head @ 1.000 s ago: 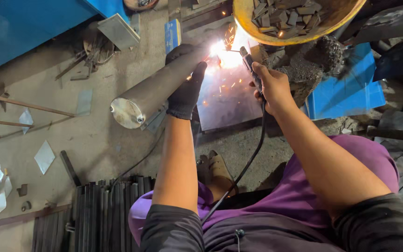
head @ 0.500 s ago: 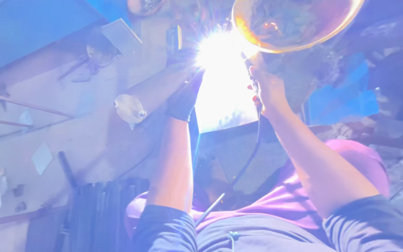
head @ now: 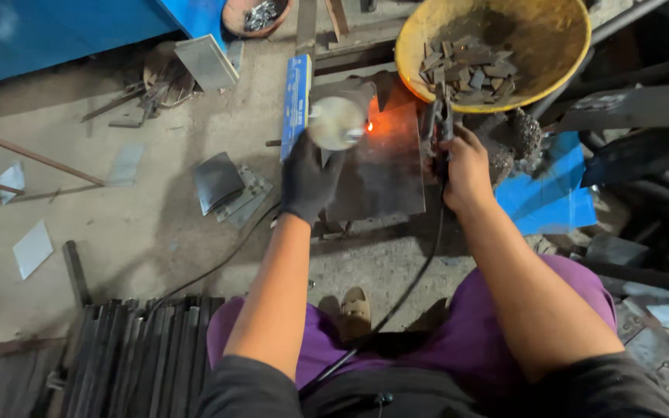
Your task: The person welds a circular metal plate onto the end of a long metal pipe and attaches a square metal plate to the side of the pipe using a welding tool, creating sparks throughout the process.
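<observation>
My left hand [head: 309,179], in a black glove, grips a grey metal pipe [head: 336,122] held on end, its round end facing the camera. A spot at the pipe's far base glows orange [head: 368,125] where it meets a dark steel plate [head: 385,166] on the floor. My bare right hand [head: 464,169] is closed around a welding electrode holder [head: 437,128], whose black cable [head: 396,302] runs back toward my lap. The holder's tip sits just right of the glowing spot.
A yellow bowl [head: 567,58] of small metal pieces stands at the back right. Blue sheet [head: 547,203] lies to the right, a stack of dark metal bars [head: 129,356] at the lower left, loose plates [head: 226,186] and scrap on the concrete floor, a blue box [head: 297,101] beside the pipe.
The bright welding arc has gone out, leaving an orange glow. The pipe, lying slanted before, now stands on end in my left hand.
</observation>
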